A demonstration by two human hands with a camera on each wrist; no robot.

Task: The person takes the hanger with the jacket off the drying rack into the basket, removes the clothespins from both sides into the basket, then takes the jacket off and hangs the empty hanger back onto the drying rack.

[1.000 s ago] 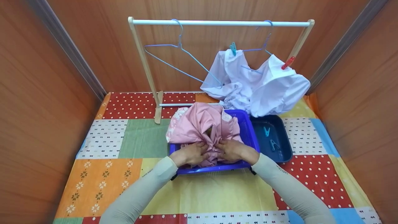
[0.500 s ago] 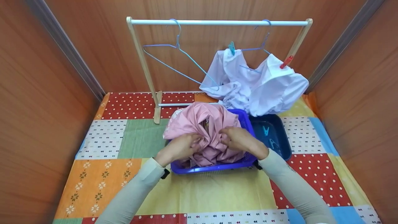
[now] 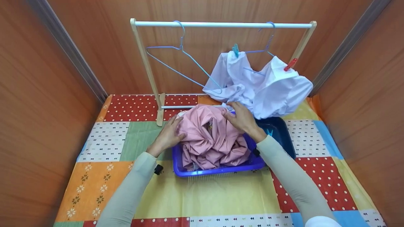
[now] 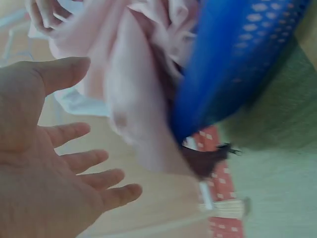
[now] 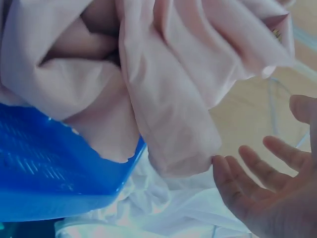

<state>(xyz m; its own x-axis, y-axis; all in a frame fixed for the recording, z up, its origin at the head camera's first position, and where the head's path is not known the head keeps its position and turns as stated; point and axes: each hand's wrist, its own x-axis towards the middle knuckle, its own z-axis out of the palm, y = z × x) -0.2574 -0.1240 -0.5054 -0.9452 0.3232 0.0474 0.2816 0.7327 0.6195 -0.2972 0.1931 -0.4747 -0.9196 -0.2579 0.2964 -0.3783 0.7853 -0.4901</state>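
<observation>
A bunched pink cloth (image 3: 208, 138) fills the purple-blue plastic basket (image 3: 217, 171), rising above its rim. My left hand (image 3: 169, 132) is at the cloth's left side, its fingers spread and fairly straight. In the left wrist view that hand (image 4: 54, 158) faces the cloth with its palm and grips nothing. On the opposite side my right hand (image 3: 241, 118) reaches to the cloth's upper right edge. The right wrist view has its fingers extended, a fingertip right at a fold of the pink cloth (image 5: 178, 134).
Behind the basket stands a rack (image 3: 221, 24) with a bare hanger (image 3: 181, 47). A white garment (image 3: 277, 88) hangs from another hanger, with a teal clothespin (image 3: 235, 50) and a red clothespin (image 3: 290, 64) on it. A dark tray (image 3: 284, 132) with a clothespin sits right of the basket.
Both hands have come off the middle of the pink cloth and moved apart and away from me to its left and right sides. The cloth now lies looser in the basket.
</observation>
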